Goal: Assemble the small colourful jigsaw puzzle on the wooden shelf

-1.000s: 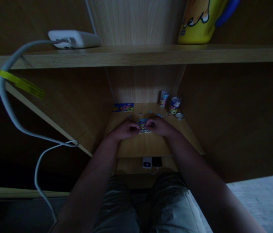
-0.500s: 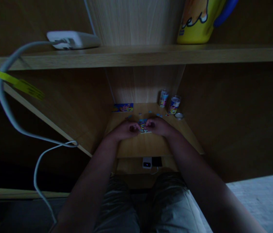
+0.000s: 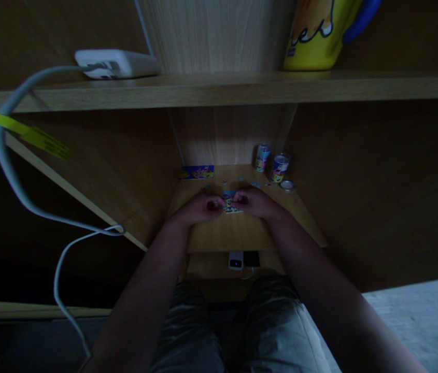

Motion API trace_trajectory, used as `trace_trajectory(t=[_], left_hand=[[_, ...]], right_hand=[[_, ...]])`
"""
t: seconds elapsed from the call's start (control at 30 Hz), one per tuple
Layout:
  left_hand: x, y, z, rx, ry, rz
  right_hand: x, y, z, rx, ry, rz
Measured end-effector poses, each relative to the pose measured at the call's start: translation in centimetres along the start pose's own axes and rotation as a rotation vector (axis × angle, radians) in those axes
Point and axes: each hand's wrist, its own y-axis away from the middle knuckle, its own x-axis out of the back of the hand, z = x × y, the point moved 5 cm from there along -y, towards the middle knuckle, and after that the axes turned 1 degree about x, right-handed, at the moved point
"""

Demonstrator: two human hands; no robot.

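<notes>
A small, brightly coloured jigsaw puzzle (image 3: 229,195) lies flat on the wooden desk top (image 3: 230,233), between my two hands. At its left edge is my left hand (image 3: 207,206), thumb and fingers curled together with the tips touching the puzzle. My right hand (image 3: 250,201) rests over the puzzle's right side, its fingers pinched together above the pieces. Whatever sits between the fingertips of either hand is too small and dark to make out. Beyond the hands lie several loose puzzle pieces (image 3: 255,185).
Two printed cans, one taller at the back (image 3: 261,158) and one nearer (image 3: 280,169), stand back right beside a round lid (image 3: 287,185). A cartoon picture strip (image 3: 198,172) lies back left. Overhead, a shelf (image 3: 219,92) holds a white adapter (image 3: 125,64) with hanging cable and a yellow mug (image 3: 312,46).
Both hands stay almost in place over the puzzle, with only slight movement of the fingertips. Nothing else has visibly moved.
</notes>
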Motion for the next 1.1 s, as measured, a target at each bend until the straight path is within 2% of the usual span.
trace_trajectory(t=[0.43,1.1], left_hand=[[-0.1,0.1,0.2,0.040,0.060,-0.030],[-0.1,-0.1,0.8,-0.027,0.066,-0.055]], right_hand=[[-0.1,0.0,0.2,-0.001,0.004,-0.008],[0.1,0.0,-0.1,0.008,0.003,0.001]])
